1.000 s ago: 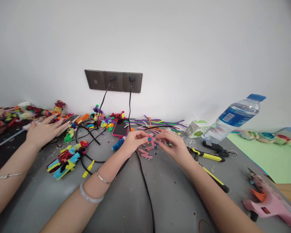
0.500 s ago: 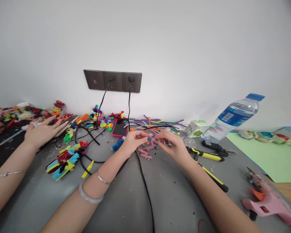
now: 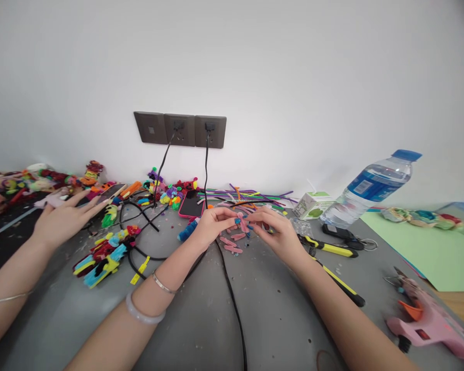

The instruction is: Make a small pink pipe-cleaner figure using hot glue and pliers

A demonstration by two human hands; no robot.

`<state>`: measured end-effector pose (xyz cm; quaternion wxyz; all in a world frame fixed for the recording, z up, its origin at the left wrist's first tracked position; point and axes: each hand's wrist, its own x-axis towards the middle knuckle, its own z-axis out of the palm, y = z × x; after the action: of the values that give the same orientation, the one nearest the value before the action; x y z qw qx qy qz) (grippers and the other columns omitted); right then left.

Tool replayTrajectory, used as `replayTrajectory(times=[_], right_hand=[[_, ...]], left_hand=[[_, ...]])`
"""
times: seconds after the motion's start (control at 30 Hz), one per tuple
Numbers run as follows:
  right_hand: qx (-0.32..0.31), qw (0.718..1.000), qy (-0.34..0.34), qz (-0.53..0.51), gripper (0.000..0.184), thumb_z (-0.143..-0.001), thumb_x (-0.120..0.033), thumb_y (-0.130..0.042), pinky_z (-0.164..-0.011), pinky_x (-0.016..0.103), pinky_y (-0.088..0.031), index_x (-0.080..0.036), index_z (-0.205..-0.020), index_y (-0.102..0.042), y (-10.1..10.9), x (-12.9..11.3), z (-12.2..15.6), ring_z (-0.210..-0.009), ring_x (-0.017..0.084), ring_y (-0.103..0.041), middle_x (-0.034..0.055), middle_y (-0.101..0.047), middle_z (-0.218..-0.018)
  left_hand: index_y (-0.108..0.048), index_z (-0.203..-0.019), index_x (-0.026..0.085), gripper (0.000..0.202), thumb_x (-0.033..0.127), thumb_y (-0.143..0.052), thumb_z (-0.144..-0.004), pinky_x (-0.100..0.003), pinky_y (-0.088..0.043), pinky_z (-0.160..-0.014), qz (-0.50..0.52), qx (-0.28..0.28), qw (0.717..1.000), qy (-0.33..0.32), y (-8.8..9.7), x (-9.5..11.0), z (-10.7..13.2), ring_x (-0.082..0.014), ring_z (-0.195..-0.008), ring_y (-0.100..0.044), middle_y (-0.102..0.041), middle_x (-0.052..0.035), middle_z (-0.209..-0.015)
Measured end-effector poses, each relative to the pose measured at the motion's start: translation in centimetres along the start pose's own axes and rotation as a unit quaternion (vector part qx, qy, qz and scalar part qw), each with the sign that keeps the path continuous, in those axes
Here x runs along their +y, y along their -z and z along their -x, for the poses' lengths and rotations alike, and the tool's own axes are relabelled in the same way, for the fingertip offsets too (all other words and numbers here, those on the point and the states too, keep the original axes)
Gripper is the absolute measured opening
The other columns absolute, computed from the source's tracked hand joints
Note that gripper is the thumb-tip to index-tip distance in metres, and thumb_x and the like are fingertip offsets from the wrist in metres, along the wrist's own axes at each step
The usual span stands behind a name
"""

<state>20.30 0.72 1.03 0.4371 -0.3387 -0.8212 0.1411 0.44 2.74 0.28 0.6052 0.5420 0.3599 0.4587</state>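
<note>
My left hand and my right hand meet over the grey table, fingertips pinched together on a small pink pipe-cleaner piece. Several short pink pipe-cleaner pieces lie on the table just below my fingers. A black cable runs under my left wrist toward me.
Another person's hand reaches from the left near a phone and colourful pipe-cleaner figures. A pink-cased phone, loose pipe cleaners, a tilted water bottle, yellow-handled pliers, a pink glue gun and green paper surround me.
My hands stay pinched on the pink piece with only slight finger movement. The other person's hand on the left has drawn back a little from the phone.
</note>
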Motion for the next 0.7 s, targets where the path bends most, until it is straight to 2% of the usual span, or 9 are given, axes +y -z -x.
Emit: replayTrajectory(times=[0.4, 0.7], right_hand=[[0.017, 1.0, 0.004, -0.009, 0.011, -0.093, -0.024, -0.059, -0.059, 0.031, -0.045, -0.023, -0.095, -0.069, -0.19, 0.14, -0.03, -0.075, 0.019, -0.059, 0.0067, -0.065, -0.085], [0.014, 1.0, -0.003, -0.017, 0.01, -0.094, -0.022, -0.058, -0.062, 0.032, -0.046, -0.022, -0.095, -0.068, -0.25, -0.12, -0.01, -0.075, 0.019, -0.059, 0.0063, -0.066, -0.084]], left_hand=[[-0.072, -0.076, 0.014, 0.03, 0.039, -0.083, -0.063, -0.022, -0.044, -0.055, -0.003, 0.014, 1.0, 0.017, -0.02, -0.13, 0.03, -0.0114, -0.058, -0.058, -0.066, -0.0021, -0.063], [-0.072, -0.076, 0.014, 0.028, 0.037, -0.082, -0.063, -0.022, -0.045, -0.056, 0.009, 0.015, 1.0, 0.02, -0.08, -0.17, 0.06, -0.0109, -0.058, -0.057, -0.066, -0.0015, -0.063]])
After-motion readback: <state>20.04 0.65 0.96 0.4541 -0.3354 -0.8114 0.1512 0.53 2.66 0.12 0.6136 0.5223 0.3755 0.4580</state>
